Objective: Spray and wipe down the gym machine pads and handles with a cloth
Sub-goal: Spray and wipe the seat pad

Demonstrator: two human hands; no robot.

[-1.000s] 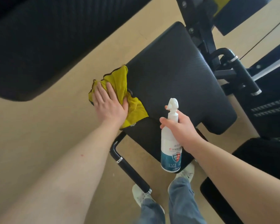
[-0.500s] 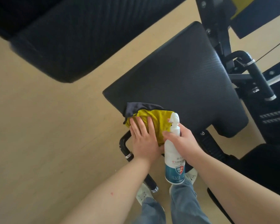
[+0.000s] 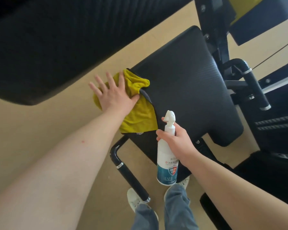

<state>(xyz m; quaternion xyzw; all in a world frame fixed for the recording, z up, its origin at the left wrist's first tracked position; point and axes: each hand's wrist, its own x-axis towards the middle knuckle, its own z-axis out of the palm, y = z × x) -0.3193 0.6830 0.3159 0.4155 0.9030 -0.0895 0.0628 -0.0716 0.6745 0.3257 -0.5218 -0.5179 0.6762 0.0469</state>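
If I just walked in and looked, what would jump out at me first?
The bright yellow cloth jumps out, because so much around it is black. The left hand presses it flat on the left edge of the black seat pad. Next you would spot the white spray bottle with a blue label, gripped near its neck by the right hand at the pad's near edge.

"99.9" on the spray bottle (image 3: 166, 170) label; other print illegible

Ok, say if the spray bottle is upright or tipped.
Upright: the spray bottle has nozzle up, base down; right hand grips its neck.
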